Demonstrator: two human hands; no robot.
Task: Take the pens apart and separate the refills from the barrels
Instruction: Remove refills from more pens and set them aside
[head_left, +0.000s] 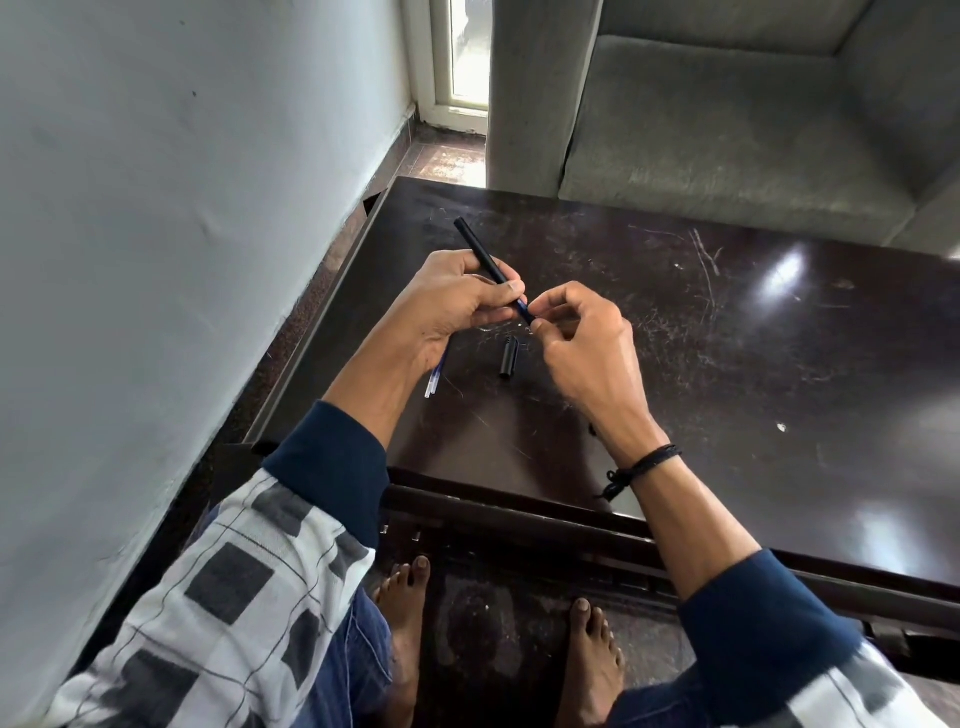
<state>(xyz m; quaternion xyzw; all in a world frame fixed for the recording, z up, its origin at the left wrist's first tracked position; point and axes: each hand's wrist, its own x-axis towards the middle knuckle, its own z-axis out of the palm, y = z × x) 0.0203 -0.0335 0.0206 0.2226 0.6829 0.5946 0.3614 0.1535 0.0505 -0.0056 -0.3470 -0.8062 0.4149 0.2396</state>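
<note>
Over scratched tabletop (727, 364), left hand (457, 306) grips slim black pen (475, 247).

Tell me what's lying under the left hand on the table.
Thin clear refills with blue ink poke out from beneath the left hand, which grips a black pen. Their upper lengths are covered, so the count is unclear.

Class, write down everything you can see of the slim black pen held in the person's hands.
The slim black pen is a straight, matte, plastic-looking tube. Its far end points away and to the left; its near end shows blue. The left hand grips its lower half, and the right hand pinches the near tip. It is held above the dark glossy table.
</note>
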